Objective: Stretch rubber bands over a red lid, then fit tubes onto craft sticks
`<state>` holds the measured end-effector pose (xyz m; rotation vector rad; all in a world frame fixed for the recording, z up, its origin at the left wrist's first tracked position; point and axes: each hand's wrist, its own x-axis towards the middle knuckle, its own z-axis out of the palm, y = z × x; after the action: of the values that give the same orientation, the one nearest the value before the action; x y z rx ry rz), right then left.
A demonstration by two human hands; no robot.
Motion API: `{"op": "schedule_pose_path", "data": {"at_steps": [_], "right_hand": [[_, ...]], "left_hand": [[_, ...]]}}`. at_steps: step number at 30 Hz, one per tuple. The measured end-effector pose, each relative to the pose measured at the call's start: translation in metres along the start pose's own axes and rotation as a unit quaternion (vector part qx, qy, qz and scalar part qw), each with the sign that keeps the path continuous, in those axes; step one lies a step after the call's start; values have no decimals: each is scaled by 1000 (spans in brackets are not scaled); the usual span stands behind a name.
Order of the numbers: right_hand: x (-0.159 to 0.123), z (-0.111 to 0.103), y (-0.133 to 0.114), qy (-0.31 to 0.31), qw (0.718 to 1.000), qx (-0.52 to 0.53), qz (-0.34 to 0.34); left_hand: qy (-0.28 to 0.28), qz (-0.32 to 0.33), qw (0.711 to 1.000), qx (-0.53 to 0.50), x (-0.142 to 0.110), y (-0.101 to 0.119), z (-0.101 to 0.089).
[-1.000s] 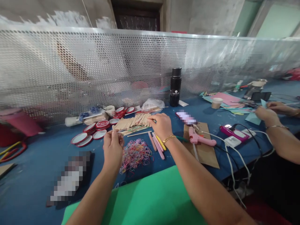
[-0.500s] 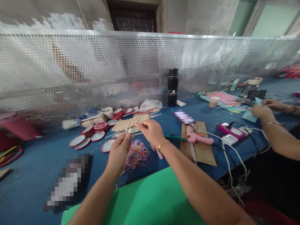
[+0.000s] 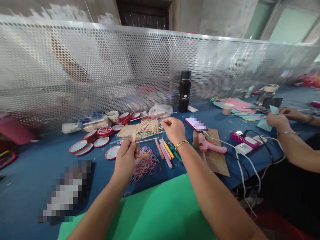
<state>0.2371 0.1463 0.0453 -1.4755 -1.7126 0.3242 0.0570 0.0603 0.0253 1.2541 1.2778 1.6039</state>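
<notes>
Sticks [image 3: 150, 126] behind bands [image 3: 146, 160], discs [image 3: 78, 146] left, glue gun [image 3: 211, 146] right (on cardboard [image 3: 220, 164]).

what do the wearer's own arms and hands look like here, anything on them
The left hand and right hand are both ungloved, and no sleeves show on either arm. A gold-coloured chain bracelet circles the right wrist; nothing is visibly worn on the left.

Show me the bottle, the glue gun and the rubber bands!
Bottle [image 3: 184, 92], head view: its black side.
Glue gun [image 3: 209, 146], head view: its pink body.
Rubber bands [image 3: 147, 162], head view: middle of the pile.
</notes>
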Motion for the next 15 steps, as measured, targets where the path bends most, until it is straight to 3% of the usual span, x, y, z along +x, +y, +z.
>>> {"op": "schedule_pose_path", "data": {"at_steps": [5,10,15], "right_hand": [[-8,2,-7,-79,991,-107,6],[-16,19,-16,-184,966,-180,-12],[-21,36,-24,-211,957,-198,0]], "left_hand": [[1,14,1000,-4,0,3,-1],[0,28,1000,15,-2,4,-1],[-3,27,999,17,0,2,0]]}}
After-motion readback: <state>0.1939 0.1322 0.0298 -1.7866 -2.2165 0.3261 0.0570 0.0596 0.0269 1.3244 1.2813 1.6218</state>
